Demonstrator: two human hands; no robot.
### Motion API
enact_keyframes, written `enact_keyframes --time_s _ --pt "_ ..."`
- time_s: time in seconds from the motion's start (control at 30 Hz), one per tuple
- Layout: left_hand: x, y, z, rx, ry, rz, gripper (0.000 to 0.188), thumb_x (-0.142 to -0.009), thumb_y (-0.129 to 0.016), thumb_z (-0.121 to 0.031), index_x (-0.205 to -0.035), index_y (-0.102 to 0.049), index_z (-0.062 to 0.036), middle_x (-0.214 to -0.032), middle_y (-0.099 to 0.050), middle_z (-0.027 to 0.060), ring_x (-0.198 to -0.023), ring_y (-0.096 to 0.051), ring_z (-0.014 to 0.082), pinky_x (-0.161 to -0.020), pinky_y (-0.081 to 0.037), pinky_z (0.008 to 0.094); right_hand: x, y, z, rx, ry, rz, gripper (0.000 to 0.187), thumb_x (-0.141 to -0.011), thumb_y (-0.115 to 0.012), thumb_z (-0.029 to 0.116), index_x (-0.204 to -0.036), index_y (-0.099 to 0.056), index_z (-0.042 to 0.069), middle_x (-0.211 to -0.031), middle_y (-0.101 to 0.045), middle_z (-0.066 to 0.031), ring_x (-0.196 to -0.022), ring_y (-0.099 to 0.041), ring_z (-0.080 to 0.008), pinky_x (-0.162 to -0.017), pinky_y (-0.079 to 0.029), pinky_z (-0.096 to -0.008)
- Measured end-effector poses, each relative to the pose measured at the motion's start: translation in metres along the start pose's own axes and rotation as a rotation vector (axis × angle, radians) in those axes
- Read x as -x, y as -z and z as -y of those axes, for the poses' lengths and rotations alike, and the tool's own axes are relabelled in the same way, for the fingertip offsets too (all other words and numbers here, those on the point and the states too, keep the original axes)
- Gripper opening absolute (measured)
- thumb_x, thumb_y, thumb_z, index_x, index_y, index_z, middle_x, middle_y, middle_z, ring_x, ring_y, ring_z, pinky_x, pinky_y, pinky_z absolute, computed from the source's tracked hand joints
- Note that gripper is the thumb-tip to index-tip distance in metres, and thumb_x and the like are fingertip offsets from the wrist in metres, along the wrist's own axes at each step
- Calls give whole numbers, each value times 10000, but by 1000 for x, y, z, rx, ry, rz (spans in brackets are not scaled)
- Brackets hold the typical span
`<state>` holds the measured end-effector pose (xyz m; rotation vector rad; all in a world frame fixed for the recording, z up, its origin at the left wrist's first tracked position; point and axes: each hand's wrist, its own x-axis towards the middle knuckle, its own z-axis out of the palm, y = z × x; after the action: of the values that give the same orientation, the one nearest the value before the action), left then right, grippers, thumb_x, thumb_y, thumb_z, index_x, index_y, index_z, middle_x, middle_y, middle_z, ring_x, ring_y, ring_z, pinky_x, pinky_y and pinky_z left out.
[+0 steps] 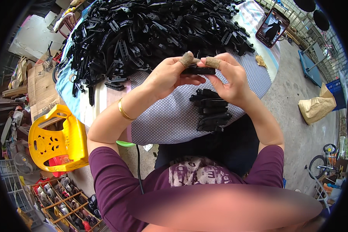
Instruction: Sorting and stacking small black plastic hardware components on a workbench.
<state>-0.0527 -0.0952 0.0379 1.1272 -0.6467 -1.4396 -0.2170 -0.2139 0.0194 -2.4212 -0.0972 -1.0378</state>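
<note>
Between my two hands, over the round table, I hold a black plastic part [199, 70], long and narrow. My left hand [173, 75] grips its left end, with brownish tape wrapped on a finger. My right hand [228, 79] pinches its right end, and tape wraps a digit there too. Finer details of the part are hidden by my fingers. Just below my right hand lies a small stack of similar black parts [210, 110] on the dotted cloth [158, 120]. Beyond my hands, a big heap of black plastic parts [143, 33] covers the far side of the table.
A phone [272, 28] stands at the table's far right. A yellow plastic chair [58, 141] is at the left, above a shoe rack [65, 205]. On the right are a paper sack [317, 104], a blue trolley [311, 67] and a bicycle [319, 166].
</note>
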Motion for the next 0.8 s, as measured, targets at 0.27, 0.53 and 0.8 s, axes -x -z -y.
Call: enact_keyframes --time_s 0.27,0.53,0.8 --pt "1 -1 6 -362 -235 19 321 -889 -609 -160 -1130 -575 50 -963 -651 119 -845 -650 166 -786 -548 282 -1 2 -3 49 -5 7 388 -696 -677 -49 -1075 -627 12 -987 -655 -79 -939 -584 -214 -787 -527 -299" --pt "7 -9 5 -921 -553 -90 410 -795 -655 22 -1189 -542 42 -1030 -659 99 -922 -603 106 -816 -499 252 -3 10 -7 -236 -318 150 542 -705 -769 261 -1141 -588 -6 -1031 -637 -111 -933 -598 -204 -856 -459 -305" --pt "6 -10 9 -952 -677 -60 414 -770 -676 21 -1169 -566 15 -999 -671 130 -883 -627 114 -762 -510 254 -3 11 -6 -332 -446 200 422 -722 -763 160 -1068 -613 -31 -925 -657 -81 -859 -596 -139 -798 -467 -275"
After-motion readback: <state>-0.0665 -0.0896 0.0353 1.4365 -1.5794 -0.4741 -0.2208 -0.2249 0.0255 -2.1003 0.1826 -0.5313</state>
